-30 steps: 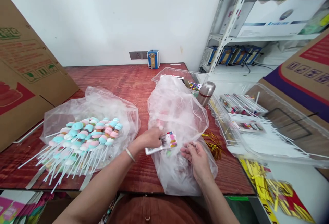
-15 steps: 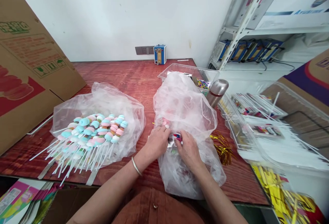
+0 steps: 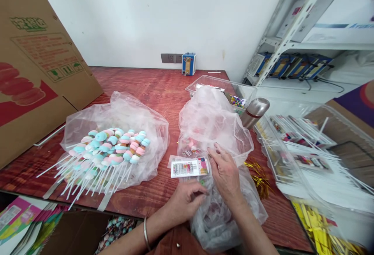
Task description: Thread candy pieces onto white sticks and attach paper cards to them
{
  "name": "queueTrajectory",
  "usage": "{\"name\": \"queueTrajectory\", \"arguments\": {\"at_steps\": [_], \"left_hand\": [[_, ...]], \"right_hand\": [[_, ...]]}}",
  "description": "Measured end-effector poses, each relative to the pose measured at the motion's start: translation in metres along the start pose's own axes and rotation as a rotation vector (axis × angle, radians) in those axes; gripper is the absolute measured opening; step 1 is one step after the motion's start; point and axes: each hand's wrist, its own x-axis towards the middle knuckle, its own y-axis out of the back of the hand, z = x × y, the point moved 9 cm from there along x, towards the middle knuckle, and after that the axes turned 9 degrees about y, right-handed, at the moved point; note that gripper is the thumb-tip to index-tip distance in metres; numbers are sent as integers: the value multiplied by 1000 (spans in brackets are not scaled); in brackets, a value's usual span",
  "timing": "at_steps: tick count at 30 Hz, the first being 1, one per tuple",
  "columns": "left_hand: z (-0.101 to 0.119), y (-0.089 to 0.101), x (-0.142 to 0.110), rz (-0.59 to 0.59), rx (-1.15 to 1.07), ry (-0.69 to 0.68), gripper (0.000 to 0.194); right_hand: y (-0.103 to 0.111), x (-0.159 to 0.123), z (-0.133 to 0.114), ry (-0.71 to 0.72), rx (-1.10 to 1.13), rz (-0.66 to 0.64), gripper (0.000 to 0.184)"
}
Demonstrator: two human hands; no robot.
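Note:
A flat white printed packet [image 3: 189, 167] with a colourful right end lies across the clear plastic bags in front of me. My right hand [image 3: 226, 173] rests at the packet's right end, fingers stretched forward over the bag film. Below the packet, my left hand [image 3: 187, 204] is curled with thumb and forefinger close together at the near plastic bag [image 3: 224, 220]; what they pinch, if anything, is too small to make out. Beyond the packet bulges another clear plastic bag [image 3: 214, 118] with something pink inside. Marshmallow skewers [image 3: 117, 147] on white sticks lie on an open bag to the left.
A steel flask [image 3: 255, 112] stands right of the bags, near a clear tray [image 3: 245, 91] and gold tinsel [image 3: 258, 179]. Further right, a clear bin [image 3: 273, 165] holds white sticks and printed cards. A cardboard box [image 3: 43, 64] stands at the left of the red wooden table [image 3: 140, 79].
Both hands were together on the small printed packet. Now it lies flat with its printed face showing; my left hand has drawn back towards me, and my right hand is at its right end.

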Motion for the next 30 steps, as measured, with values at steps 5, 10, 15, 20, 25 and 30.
{"name": "queueTrajectory", "arguments": {"at_steps": [5,10,15,20,25,30], "left_hand": [[3,-16,15,-154,-864,218,49],[19,13,31,78,-1148,116,40],[15,57,21,457,-953,50,28],[16,65,11,531,-958,47,36],[0,59,10,498,-1112,144,39],[-7,53,16,375,-1225,162,33]], "right_hand": [[-1,-1,-6,-256,480,-19,23],[-20,-11,-17,-401,888,-50,19],[-20,-14,-21,-405,773,-92,27],[-14,-7,-34,-291,496,-104,40],[-14,-2,-49,-167,371,-94,47],[-13,-4,-55,-142,410,-121,46]]}}
